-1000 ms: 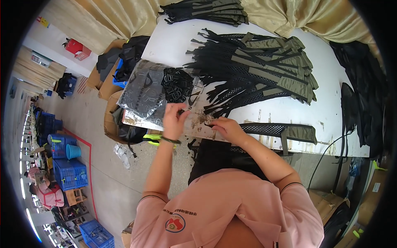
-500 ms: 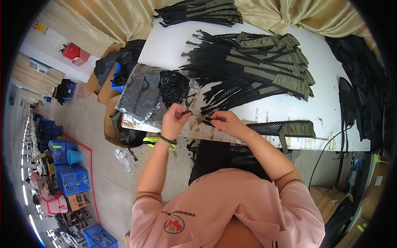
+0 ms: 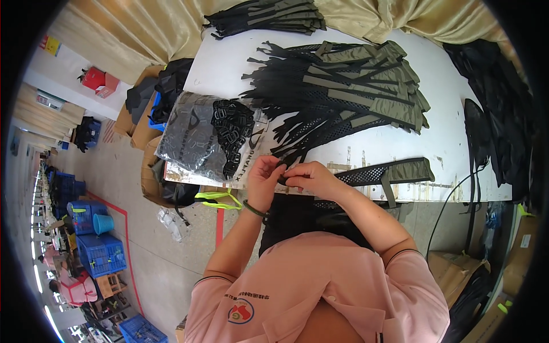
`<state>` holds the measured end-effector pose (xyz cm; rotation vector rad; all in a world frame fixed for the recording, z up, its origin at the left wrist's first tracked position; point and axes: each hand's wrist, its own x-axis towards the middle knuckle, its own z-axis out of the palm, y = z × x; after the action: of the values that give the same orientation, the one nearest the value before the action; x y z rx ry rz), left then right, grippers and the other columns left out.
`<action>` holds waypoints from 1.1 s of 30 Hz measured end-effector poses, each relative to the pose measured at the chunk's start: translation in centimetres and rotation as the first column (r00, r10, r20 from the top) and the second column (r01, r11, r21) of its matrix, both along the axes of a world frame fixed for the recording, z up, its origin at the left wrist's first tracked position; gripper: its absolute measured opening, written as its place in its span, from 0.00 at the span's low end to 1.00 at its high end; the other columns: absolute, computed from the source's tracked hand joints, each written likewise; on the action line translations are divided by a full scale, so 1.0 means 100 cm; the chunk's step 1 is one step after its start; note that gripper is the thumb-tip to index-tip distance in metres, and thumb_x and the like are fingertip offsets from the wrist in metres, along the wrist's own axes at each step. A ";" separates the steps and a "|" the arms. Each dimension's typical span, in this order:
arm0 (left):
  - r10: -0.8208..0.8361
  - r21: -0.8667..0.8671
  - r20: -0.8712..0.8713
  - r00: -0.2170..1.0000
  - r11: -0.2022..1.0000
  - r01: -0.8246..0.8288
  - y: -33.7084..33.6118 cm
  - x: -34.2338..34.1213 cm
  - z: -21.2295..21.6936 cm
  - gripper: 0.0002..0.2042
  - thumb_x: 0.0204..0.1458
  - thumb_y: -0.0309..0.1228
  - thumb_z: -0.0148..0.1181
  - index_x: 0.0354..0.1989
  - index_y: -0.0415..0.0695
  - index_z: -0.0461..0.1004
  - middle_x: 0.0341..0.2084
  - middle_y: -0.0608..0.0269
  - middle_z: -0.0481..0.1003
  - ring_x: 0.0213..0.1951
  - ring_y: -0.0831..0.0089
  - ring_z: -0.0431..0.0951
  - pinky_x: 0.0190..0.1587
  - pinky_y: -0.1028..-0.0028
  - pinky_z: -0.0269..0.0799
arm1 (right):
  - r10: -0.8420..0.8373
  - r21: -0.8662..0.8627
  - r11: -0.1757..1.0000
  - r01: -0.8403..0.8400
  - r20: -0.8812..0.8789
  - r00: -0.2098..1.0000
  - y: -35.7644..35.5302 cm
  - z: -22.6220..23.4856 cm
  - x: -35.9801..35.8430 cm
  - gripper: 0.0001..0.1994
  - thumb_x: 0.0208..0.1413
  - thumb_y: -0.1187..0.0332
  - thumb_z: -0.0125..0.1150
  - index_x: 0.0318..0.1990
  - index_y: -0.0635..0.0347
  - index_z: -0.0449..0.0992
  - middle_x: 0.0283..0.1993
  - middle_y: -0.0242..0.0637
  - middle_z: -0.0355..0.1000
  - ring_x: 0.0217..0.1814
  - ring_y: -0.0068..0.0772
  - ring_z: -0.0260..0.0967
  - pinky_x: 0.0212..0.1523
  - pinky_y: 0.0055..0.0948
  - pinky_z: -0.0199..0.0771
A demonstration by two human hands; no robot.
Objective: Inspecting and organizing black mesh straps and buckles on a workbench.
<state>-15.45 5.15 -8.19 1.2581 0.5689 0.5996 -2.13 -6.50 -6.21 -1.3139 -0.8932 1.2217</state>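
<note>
Both of my hands meet at the front edge of the white table, fingertips nearly touching. My left hand (image 3: 265,178) pinches a small black buckle, mostly hidden by the fingers. My right hand (image 3: 311,179) is closed on the black webbing end of a strap (image 3: 407,171), whose mesh and olive-green fabric length lies to the right along the table edge. Just beyond my left hand, a clear plastic bag (image 3: 184,137) holds a heap of black buckles (image 3: 231,127). Farther back spreads a pile of similar mesh-and-olive straps (image 3: 366,86), their black ends toward the left.
Another strap bundle (image 3: 266,17) lies at the table's far edge by gold curtains (image 3: 366,20). Black fabric (image 3: 497,108) hangs at the right, near a thin cable. Cardboard boxes (image 3: 151,166) stand left of the table. Blue crates (image 3: 102,250) and a co-worker (image 3: 77,287) are farther left.
My left hand has moved right and toward me, bringing the buckle up against the webbing end in my right hand. The hands were apart before. My view has shifted slightly.
</note>
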 end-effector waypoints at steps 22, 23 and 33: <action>-0.129 0.228 0.146 0.981 0.969 0.093 -0.011 -0.003 0.006 0.14 0.49 0.09 0.52 0.41 0.39 0.68 0.45 0.56 0.72 0.42 0.75 0.74 0.46 0.78 0.70 | -0.152 -0.076 0.988 0.135 -0.308 0.939 -0.006 0.005 0.005 0.05 0.54 0.71 0.59 0.32 0.64 0.76 0.27 0.27 0.69 0.29 0.17 0.62 0.32 0.19 0.62; -0.128 0.266 0.147 0.981 0.960 0.085 -0.012 -0.003 0.005 0.14 0.48 0.09 0.52 0.41 0.38 0.68 0.46 0.55 0.71 0.44 0.74 0.73 0.47 0.77 0.70 | -0.168 -0.048 0.986 0.161 -0.298 0.939 -0.006 0.006 0.004 0.06 0.54 0.70 0.59 0.33 0.63 0.76 0.27 0.27 0.69 0.29 0.17 0.62 0.32 0.19 0.62; 0.029 0.632 0.046 0.999 0.773 -0.051 -0.013 -0.003 0.002 0.12 0.43 0.12 0.61 0.35 0.40 0.73 0.42 0.55 0.74 0.44 0.65 0.75 0.45 0.74 0.72 | -0.273 -0.013 0.961 0.276 -0.203 0.940 -0.006 0.011 -0.008 0.05 0.55 0.72 0.57 0.36 0.64 0.75 0.30 0.28 0.70 0.30 0.17 0.63 0.35 0.18 0.64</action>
<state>-15.76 3.87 -7.97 1.8745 0.3673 0.8933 -2.90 -7.09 -5.15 -1.2291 -0.5509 1.1028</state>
